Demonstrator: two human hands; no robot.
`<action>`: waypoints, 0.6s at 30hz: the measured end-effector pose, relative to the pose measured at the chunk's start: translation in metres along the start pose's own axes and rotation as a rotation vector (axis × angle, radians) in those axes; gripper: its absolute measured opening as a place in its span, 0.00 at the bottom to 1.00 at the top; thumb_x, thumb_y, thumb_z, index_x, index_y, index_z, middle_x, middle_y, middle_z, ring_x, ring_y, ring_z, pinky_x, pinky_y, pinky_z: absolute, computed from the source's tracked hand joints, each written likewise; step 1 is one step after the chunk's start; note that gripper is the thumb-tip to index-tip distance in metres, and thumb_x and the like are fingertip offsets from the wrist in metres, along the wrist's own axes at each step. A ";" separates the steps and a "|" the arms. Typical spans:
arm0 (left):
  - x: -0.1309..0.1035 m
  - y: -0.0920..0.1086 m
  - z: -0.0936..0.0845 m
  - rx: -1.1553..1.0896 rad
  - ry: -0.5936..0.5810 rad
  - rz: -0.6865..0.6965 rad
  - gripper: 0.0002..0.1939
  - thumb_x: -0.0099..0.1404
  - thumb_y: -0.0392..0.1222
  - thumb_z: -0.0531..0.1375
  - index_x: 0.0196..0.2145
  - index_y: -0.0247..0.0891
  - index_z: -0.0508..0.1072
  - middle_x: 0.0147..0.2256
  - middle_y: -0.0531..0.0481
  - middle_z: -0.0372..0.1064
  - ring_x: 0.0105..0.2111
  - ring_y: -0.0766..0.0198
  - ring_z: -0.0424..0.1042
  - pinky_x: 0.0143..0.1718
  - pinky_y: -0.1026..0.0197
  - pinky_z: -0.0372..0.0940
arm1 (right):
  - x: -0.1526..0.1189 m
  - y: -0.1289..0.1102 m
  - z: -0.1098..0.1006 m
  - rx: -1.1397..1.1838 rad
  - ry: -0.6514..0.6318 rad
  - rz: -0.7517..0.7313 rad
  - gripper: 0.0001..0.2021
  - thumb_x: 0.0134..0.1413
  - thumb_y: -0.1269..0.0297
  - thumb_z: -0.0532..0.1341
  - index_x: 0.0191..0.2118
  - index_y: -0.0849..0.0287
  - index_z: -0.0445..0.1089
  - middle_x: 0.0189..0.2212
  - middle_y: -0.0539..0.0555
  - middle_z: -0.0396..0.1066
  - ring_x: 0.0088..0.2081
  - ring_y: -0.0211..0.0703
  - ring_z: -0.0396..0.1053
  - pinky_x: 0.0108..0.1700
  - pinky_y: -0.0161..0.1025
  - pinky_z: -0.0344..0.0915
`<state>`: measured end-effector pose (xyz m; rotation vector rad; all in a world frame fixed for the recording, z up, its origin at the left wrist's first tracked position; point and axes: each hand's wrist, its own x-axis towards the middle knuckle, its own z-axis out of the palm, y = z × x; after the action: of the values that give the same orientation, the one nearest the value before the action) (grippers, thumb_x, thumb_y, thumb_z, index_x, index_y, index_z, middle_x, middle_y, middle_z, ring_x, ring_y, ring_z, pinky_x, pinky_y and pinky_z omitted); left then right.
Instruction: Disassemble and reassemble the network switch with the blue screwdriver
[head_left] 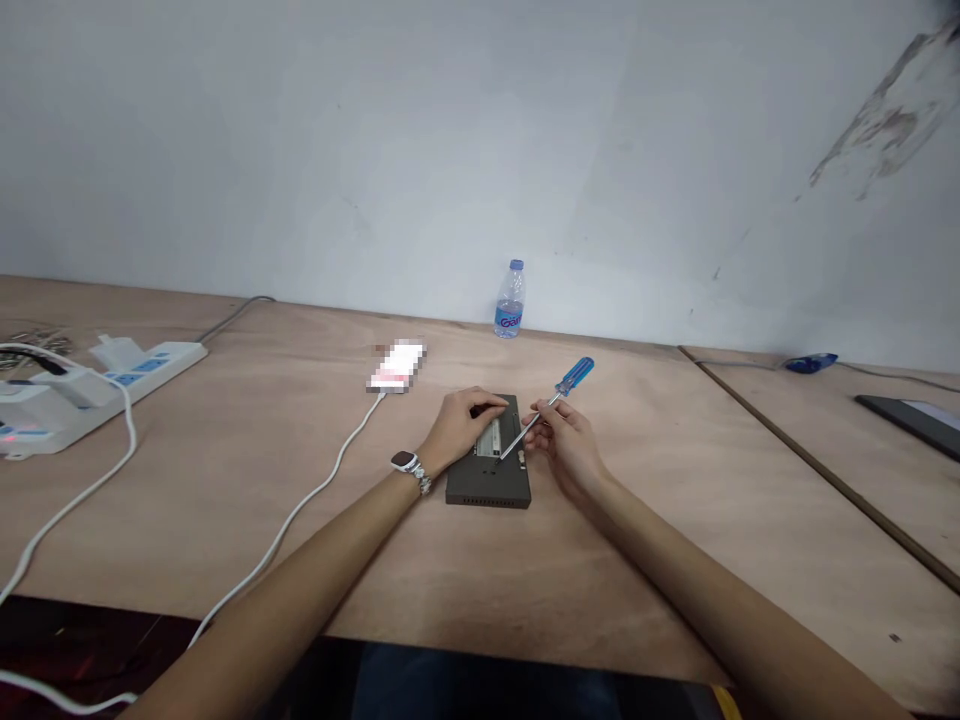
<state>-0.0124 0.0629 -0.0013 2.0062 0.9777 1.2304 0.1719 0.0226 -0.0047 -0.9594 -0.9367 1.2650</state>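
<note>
With our right hand [564,445], we are pinching the slim metal shaft of a screwdriver with a translucent blue plastic handle [574,376]. Our left hand [466,420] is lying over the far part of a flat, dark grey rectangular box [487,488], fingers bent; we cannot tell whether its fingertips are gripping. It is partly covering the box's pale label [489,440]. A silver wristwatch [404,460] is encircling our left wrist.

The box is resting on a light brown wooden table [412,590]. Left of it, a bright, blurred rectangular device [397,366] is trailing a white cable [334,470]; farther left, a white power strip [186,353] is lying obliquely. Beyond the box, a clear blue-capped plastic bottle [509,308] is standing near the wall [420,150].

The screwdriver is slanting, handle far right, tip pointing near left over the box; contact is unclear. The box's long axis is running away from us, its slotted short end facing us.

We are counting one screwdriver, one box, one bottle and one power strip.
</note>
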 end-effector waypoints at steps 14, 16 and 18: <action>0.008 -0.005 0.010 -0.131 0.032 -0.083 0.07 0.60 0.43 0.67 0.33 0.37 0.81 0.34 0.47 0.79 0.35 0.60 0.75 0.39 0.58 0.67 | -0.004 0.001 -0.004 -0.025 -0.012 0.133 0.14 0.47 0.56 0.71 0.32 0.60 0.69 0.22 0.50 0.73 0.17 0.32 0.64 0.16 0.29 0.60; 0.008 -0.006 0.012 -0.150 0.046 -0.101 0.08 0.60 0.44 0.66 0.34 0.37 0.81 0.35 0.46 0.79 0.35 0.59 0.75 0.39 0.58 0.67 | -0.005 0.001 -0.004 -0.024 -0.014 0.142 0.14 0.47 0.56 0.70 0.32 0.60 0.69 0.21 0.49 0.73 0.16 0.33 0.64 0.16 0.29 0.61; 0.008 -0.007 0.013 -0.163 0.050 -0.114 0.09 0.62 0.44 0.65 0.36 0.37 0.81 0.36 0.46 0.80 0.36 0.59 0.75 0.39 0.59 0.67 | -0.005 0.000 -0.005 -0.020 -0.013 0.152 0.14 0.48 0.56 0.70 0.32 0.60 0.69 0.21 0.50 0.73 0.17 0.33 0.65 0.16 0.29 0.61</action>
<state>0.0000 0.0722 -0.0088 1.7774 0.9690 1.2616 0.1762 0.0172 -0.0067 -1.0547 -0.9016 1.3933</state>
